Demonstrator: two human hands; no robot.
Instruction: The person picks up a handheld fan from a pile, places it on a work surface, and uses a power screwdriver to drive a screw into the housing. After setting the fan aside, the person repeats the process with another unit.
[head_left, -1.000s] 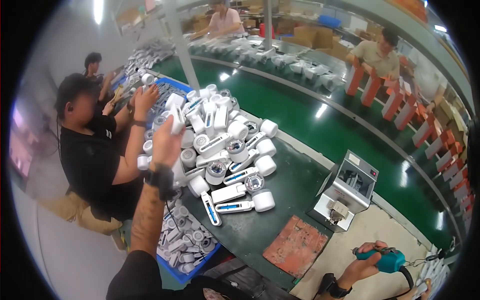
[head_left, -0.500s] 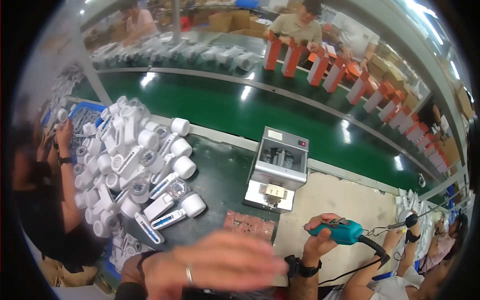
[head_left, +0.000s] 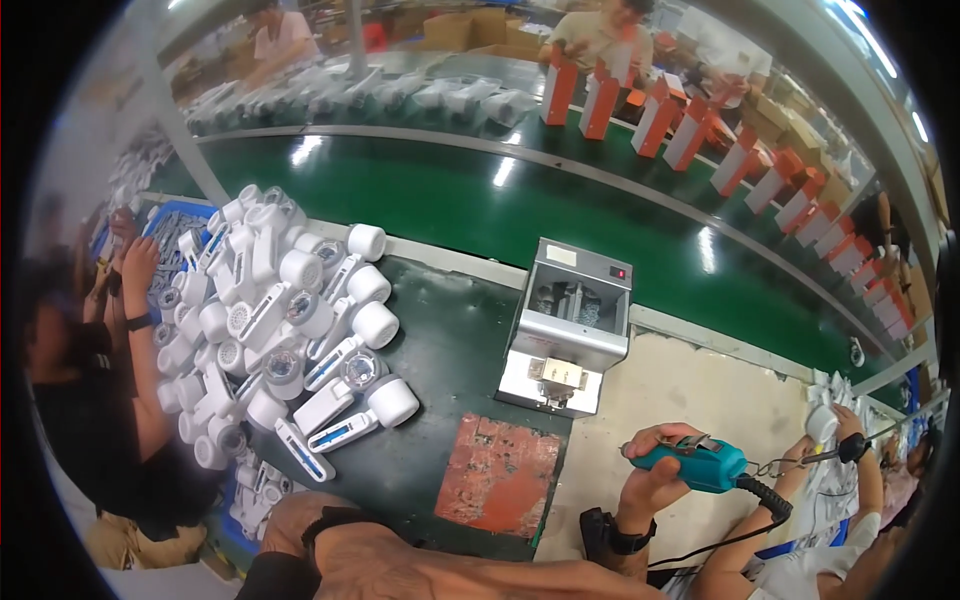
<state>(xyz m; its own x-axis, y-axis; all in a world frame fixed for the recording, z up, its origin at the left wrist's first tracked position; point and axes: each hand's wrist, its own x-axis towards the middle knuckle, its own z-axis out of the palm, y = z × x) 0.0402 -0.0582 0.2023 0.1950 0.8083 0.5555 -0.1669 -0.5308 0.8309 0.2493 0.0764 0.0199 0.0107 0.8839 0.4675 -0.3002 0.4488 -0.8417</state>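
My right hand [head_left: 652,488] is wrapped round a teal electric screwdriver [head_left: 690,467], whose tip points left above the pale board. A coiled black cable and a metal hook trail from its rear end. Low in the picture, my left hand [head_left: 430,572] reaches rightward in front of my body; the lower edge cuts off its fingers, so its grip is hidden. Beyond it lies a worn reddish mat [head_left: 500,475]. A grey screw feeder [head_left: 565,325] stands beyond the mat. White round-headed plastic housings [head_left: 285,320] with handles are heaped to the left, some showing blue strips.
A green conveyor [head_left: 430,190] crosses behind the bench, with orange and white boxes [head_left: 600,105] along its far side. A co-worker's arm [head_left: 145,370] is at the left beside a blue bin [head_left: 185,215]. Another person's hands [head_left: 840,425] hold a white part at the right.
My left hand has dropped toward the lower edge, uncovering the reddish mat. My right hand still holds the screwdriver. The co-worker at the right has brought a white part up.
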